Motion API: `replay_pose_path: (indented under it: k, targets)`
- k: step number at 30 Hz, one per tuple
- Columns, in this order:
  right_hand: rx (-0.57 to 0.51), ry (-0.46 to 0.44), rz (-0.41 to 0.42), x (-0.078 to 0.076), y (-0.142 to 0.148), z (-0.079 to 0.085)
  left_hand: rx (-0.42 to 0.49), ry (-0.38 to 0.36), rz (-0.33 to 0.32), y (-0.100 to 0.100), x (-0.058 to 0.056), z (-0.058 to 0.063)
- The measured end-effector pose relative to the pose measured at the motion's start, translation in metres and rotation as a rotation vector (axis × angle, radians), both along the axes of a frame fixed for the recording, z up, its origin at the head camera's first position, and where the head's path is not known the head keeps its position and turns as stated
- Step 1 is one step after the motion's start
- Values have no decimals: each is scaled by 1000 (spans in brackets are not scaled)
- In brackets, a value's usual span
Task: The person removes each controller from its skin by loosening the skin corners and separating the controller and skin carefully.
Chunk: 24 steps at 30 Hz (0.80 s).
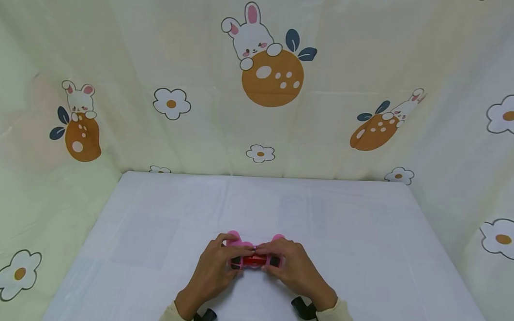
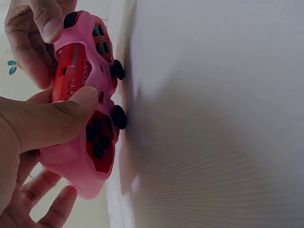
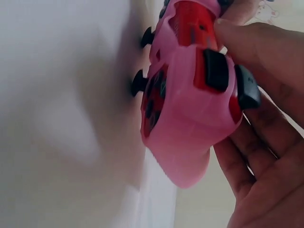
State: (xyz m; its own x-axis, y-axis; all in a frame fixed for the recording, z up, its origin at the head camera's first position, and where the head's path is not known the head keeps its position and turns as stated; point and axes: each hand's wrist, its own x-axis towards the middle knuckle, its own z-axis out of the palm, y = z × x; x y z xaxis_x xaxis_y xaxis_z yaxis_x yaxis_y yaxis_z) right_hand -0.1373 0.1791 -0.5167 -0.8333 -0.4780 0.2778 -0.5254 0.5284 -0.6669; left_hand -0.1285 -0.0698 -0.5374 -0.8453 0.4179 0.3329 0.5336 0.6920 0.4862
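A red game controller [image 1: 254, 260] in a pink silicone cover [image 2: 78, 183] is between both hands, its front edge facing me. My left hand [image 1: 213, 267] holds one end, the thumb lying across the front edge in the left wrist view and the other fingers behind the cover. At the other end my right hand [image 1: 294, 265] grips it, its fingers spread behind the pink grip in the right wrist view. Black triggers [image 3: 247, 88] poke out through the cover. Two black thumbsticks [image 2: 118, 117] point down, close over the white tabletop.
A white cloth covers the table [image 1: 345, 223]. Behind and beside it hangs a pale curtain [image 1: 343, 19] printed with rabbits, oranges and flowers. Black wrist mounts [image 1: 304, 308] sit at both sleeves.
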Motion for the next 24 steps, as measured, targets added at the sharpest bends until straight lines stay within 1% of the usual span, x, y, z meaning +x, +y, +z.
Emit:
replay_pose_path:
  k: [3,6,11,18,21,24]
  targets:
    - [30,17,20,-3,1,0,0,-17,4,-1,-1,0]
    - [37,42,35,-6,3,0,3,-37,17,-1,-1,1]
    - [35,50,29,-9,9,-1,5,-57,23,-1,-2,0]
    - [77,53,19,-14,13,-2,0,-83,12,-1,-4,-1]
    - [116,67,23,-17,13,-2,-1,-70,6,-1,-5,-2]
    - [153,115,36,-22,13,-2,5,-45,-1,-2,-5,-2]
